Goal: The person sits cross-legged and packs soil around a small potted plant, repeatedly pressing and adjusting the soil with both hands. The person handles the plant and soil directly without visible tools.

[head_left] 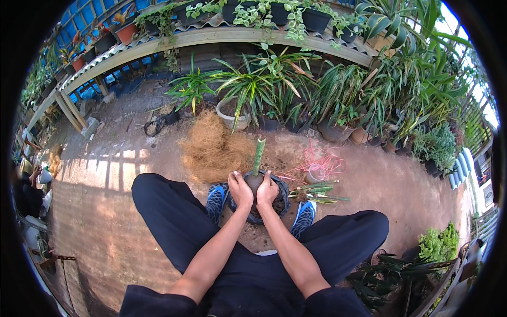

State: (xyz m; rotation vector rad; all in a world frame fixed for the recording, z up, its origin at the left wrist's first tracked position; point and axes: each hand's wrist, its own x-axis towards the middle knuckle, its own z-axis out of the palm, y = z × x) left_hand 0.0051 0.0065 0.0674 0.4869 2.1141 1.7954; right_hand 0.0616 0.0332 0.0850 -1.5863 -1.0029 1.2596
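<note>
Between my two cupped palms sits a dark ball of soil point(254, 183). A thick green striped leaf cutting point(259, 156) stands almost upright out of its top. My left hand point(241, 190) wraps the ball's left side, and my right hand point(268, 190) presses on the other. Directly beneath is a black plastic bag point(285, 196) with its rim rolled open and dark soil inside; my wrists cover part of it. The bag rests on the ground between my blue-and-black shoes. The underside of the ball is hidden by my hands.
Brown fibre point(211, 150) lies heaped ahead on the left. At right are tangled pink string point(334, 161), a clear plastic cup point(316, 172) and several cut leaves point(321, 189). Potted plants point(232, 113) line the far side beneath a wooden shelf point(211, 36). Another person point(33, 182) is at far left.
</note>
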